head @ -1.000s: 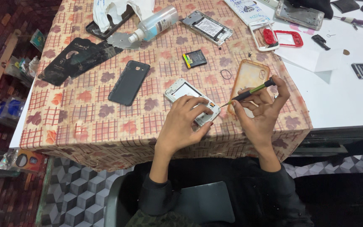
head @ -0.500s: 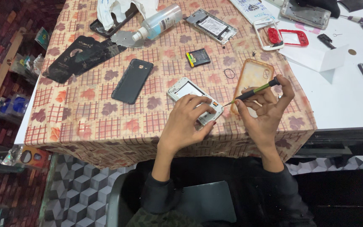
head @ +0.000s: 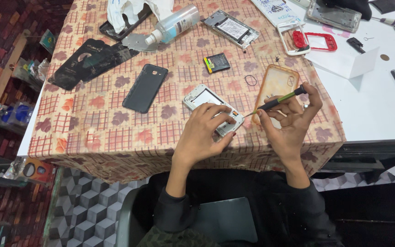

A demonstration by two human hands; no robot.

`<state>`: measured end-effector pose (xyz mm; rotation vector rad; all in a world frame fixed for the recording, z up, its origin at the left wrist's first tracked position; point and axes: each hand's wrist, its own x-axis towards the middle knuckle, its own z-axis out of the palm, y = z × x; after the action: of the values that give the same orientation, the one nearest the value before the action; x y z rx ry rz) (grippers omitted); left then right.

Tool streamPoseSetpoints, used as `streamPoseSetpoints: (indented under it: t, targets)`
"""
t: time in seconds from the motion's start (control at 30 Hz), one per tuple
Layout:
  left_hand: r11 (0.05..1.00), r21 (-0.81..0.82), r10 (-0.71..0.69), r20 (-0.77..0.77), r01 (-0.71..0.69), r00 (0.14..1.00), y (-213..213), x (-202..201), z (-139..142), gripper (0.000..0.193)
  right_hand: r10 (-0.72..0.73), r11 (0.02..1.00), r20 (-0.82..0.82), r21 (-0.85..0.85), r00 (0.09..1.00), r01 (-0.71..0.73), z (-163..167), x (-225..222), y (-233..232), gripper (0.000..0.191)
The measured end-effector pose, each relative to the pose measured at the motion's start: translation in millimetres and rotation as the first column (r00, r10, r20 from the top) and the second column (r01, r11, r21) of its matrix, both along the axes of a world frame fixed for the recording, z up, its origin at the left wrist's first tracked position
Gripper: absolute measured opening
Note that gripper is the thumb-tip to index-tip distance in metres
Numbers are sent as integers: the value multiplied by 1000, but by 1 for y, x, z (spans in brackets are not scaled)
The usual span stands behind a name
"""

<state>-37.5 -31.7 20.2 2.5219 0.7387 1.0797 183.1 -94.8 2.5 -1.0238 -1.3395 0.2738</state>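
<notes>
While the left hand (head: 202, 132) is pinning the opened white phone frame (head: 212, 109) near the table's front edge, the right hand (head: 289, 121) is pinching a slim green-shafted screwdriver (head: 275, 102) against its corner.

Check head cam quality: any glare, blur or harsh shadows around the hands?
Head view: even, soft light; left hand and right hand sharp, no motion blur; the opened phone under them casts only a faint shadow; mild glare on the white tabletop; left floor area dim.

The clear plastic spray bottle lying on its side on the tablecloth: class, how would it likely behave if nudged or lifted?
The clear plastic spray bottle has a round body and lies on its side, so a nudge would probably roll it. It looks nearly empty, so likely light. The checked tablecloth may slow it.
</notes>
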Motion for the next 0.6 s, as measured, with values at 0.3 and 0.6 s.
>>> streamPoseSetpoints:
  t: [0.3, 0.6]
  targets:
    - [1000, -10, 16, -23, -17, 1000, 1, 0, -2, 28, -3, 1000, 12, 1, 1000, 3, 1, -1, 2, 91]
    - [1000, 6, 5, -6, -5, 1000, 1, -1, -1, 28, -7, 1000, 13, 4, 1000, 7, 2, -1, 1, 92]
